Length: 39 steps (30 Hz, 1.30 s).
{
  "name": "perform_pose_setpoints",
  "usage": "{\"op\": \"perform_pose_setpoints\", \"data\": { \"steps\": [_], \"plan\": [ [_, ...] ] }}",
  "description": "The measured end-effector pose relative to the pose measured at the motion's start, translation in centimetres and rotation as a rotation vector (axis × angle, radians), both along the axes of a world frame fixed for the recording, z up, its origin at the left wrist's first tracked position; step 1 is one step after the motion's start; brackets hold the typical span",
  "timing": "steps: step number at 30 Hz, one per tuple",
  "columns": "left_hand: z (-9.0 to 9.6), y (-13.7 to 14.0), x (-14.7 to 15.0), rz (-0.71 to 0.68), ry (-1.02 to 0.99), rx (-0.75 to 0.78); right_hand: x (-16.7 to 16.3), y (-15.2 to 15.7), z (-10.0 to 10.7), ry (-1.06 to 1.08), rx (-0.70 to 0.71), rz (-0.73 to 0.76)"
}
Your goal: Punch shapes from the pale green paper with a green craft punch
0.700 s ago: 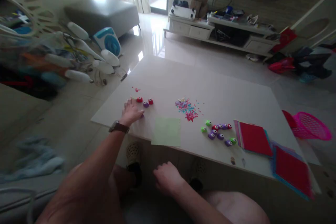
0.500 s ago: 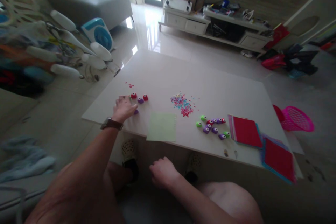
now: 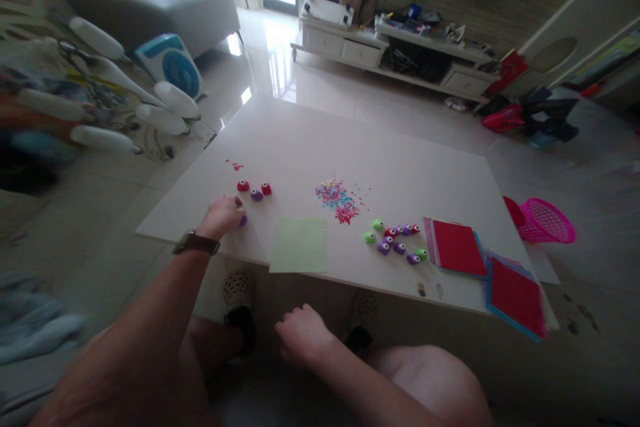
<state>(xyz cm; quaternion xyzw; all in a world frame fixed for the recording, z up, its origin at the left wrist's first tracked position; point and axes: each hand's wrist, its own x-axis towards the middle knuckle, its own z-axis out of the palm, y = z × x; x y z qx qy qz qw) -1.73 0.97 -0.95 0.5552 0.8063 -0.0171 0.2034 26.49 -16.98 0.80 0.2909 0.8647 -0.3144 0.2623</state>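
Note:
My left hand (image 3: 223, 215) is closed in a pinch above the table's left front part. Whatever its fingers hold is too small and hidden to name. A purple piece (image 3: 243, 221) lies right beside its fingertips. Just beyond are a purple piece (image 3: 257, 195) and two red ones, a left one (image 3: 243, 185) and a right one (image 3: 266, 188), each with a white, dark-centred spot, like mini paper punches. My right hand (image 3: 303, 333) is curled in a loose fist over my lap, away from the table. Between the hands, a pale green sheet (image 3: 299, 245) lies at the front edge.
Paper confetti (image 3: 339, 200) is heaped mid-table, with a few red bits (image 3: 235, 165) at left. Several similar punch-like pieces (image 3: 400, 248) cluster at right. Beside them are two stacks of coloured sheets, one (image 3: 459, 248) left of the other (image 3: 517, 297). A pink basket (image 3: 547, 221) stands beyond the table's right edge.
My left hand has drawn its spread fingers together into a pinch beside the purple piece. My right hand stays curled over my lap. The whole view has shifted slightly.

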Motion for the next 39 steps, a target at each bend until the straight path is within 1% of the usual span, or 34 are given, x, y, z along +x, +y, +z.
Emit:
{"op": "perform_pose_setpoints", "data": {
  "steps": [2, 4, 7, 10, 12, 13, 15, 17, 18, 19, 20, 21, 24, 29, 32, 34, 35, 36, 38, 39],
  "plan": [
    [0.4, -0.3, 0.1, 0.012, -0.035, -0.017, -0.1, -0.1, -0.3, -0.015, -0.003, 0.007],
    [1.0, -0.5, 0.2, 0.031, -0.064, 0.006, 0.0, -0.1, -0.5, -0.020, -0.002, 0.009],
    [1.9, -0.7, 1.0, 0.034, -0.106, 0.111, 0.3, 0.4, -0.6, 0.021, 0.008, -0.001],
    [2.6, -0.6, 2.8, -0.004, -0.278, 0.207, 0.8, 1.9, -0.3, 0.152, 0.062, -0.059],
    [2.8, -0.6, 4.8, -0.041, -0.458, 0.238, 1.3, 3.4, 0.2, 0.251, 0.128, -0.190],
    [2.7, -0.7, 5.9, -0.056, -0.584, 0.251, 1.6, 4.2, 0.5, 0.302, 0.165, -0.299],
    [2.5, -1.1, 8.3, -0.109, -0.834, 0.238, 2.2, 5.9, 0.9, 0.420, 0.241, -0.576],
    [2.1, -1.8, 10.4, -0.129, -1.007, 0.205, 3.0, 7.5, 1.2, 0.563, 0.309, -0.839],
    [1.9, -2.2, 11.3, -0.136, -1.065, 0.185, 3.4, 8.1, 1.2, 0.628, 0.329, -0.934],
    [1.6, -2.6, 12.0, -0.142, -1.114, 0.166, 3.7, 8.6, 1.2, 0.684, 0.329, -0.998],
    [1.4, -3.0, 12.6, -0.150, -1.160, 0.144, 4.1, 9.0, 1.1, 0.732, 0.312, -1.029],
    [1.1, -3.3, 13.2, -0.154, -1.202, 0.122, 4.4, 9.3, 1.0, 0.774, 0.285, -1.037],
    [0.1, -4.0, 14.3, -0.155, -1.300, 0.062, 5.0, 9.5, 0.4, 0.849, 0.220, -0.986],
    [-1.4, -4.1, 15.6, -0.116, -1.356, -0.019, 5.6, 9.6, -0.2, 0.813, 0.268, -0.958],
    [-1.8, -4.2, 16.0, -0.096, -1.389, -0.052, 6.7, 10.4, 0.4, 0.661, 0.330, -0.864],
    [-1.8, -4.6, 16.2, -0.137, -1.373, -0.025, 7.7, 11.2, 1.0, 0.512, 0.403, -0.852],
    [-1.6, -4.9, 16.3, -0.195, -1.315, 0.022, 8.2, 11.6, 1.2, 0.443, 0.435, -0.868],
    [-1.4, -5.3, 16.5, -0.283, -1.213, 0.089, 8.7, 12.0, 1.4, 0.384, 0.455, -0.890],
    [-0.8, -6.3, 16.8, -0.504, -0.922, 0.226, 9.5, 12.6, 1.5, 0.306, 0.464, -0.915],
    [-0.5, -6.9, 17.1, -0.604, -0.778, 0.266, 9.7, 12.8, 1.4, 0.284, 0.458, -0.913]
  ]
}}
